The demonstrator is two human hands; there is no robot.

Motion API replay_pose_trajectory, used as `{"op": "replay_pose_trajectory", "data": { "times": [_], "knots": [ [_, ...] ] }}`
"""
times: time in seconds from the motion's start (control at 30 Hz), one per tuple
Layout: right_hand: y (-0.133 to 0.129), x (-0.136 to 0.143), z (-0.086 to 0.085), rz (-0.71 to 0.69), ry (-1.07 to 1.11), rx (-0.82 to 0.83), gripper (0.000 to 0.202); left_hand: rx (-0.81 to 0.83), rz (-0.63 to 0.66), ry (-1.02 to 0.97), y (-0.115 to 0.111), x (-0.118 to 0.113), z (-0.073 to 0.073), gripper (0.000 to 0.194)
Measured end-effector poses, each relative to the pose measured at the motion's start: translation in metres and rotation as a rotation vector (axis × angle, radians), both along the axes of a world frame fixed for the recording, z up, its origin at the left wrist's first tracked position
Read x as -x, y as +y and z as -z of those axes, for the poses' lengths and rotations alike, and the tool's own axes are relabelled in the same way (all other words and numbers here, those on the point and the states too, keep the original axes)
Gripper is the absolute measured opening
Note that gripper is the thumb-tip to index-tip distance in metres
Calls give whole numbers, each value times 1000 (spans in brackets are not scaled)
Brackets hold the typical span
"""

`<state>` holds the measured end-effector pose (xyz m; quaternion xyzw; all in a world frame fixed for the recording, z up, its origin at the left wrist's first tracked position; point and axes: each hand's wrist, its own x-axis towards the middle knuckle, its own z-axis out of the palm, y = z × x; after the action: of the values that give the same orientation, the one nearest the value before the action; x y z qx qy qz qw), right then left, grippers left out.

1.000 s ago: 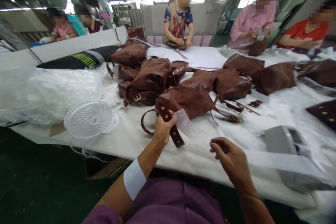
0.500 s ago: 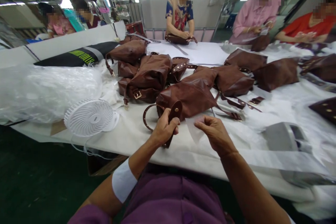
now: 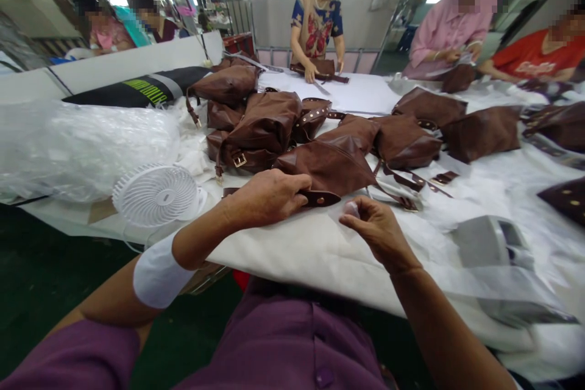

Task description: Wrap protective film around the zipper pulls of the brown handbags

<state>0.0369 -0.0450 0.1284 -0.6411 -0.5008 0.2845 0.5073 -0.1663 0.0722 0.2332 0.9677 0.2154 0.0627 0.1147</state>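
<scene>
My left hand (image 3: 265, 198) grips the brown studded strap (image 3: 322, 198) of a brown leather bag (image 3: 329, 164), holding it flat just above the white table cover (image 3: 292, 250). The strap's rounded end sticks out to the right of my fingers. My right hand (image 3: 377, 231) is close beside it, fingers pinched on a small piece of thin white paper (image 3: 351, 209). The bag lies right behind both hands.
A pile of brown bags (image 3: 260, 122) fills the table's middle, more bags (image 3: 479, 128) lie to the right. A white fan (image 3: 155, 195) and clear plastic wrap (image 3: 82, 146) lie left, a grey device (image 3: 493, 237) right. Several people work across the table.
My left hand has turned palm down and laid the strap flat, where it earlier held it upright. My right hand came in from the right and pinched the white paper.
</scene>
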Motion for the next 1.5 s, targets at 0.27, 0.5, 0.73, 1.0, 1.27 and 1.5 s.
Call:
{"op": "replay_pose_trajectory", "data": {
  "times": [0.27, 0.5, 0.73, 1.0, 1.27, 1.5],
  "knots": [
    [3, 0, -1, 45, -76, -37, 15, -193, 24, 157, 1, -7, -4, 19],
    [6, -5, 10, 61, -45, -19, 17, -209, 75, 164, 3, -10, -3, 19],
    [9, -9, 35, 18, 30, -4, 19, -164, 26, 168, 5, -17, 12, 19],
    [2, -8, 25, -42, 23, -18, 20, -116, 90, 183, 5, -25, 11, 18],
    [3, -8, 25, -37, -55, -53, 19, -105, 82, 220, 3, -29, 7, 18],
    [3, -10, 26, -66, -63, -70, 18, -117, 90, 213, 5, -31, 9, 18]
  ]
}}
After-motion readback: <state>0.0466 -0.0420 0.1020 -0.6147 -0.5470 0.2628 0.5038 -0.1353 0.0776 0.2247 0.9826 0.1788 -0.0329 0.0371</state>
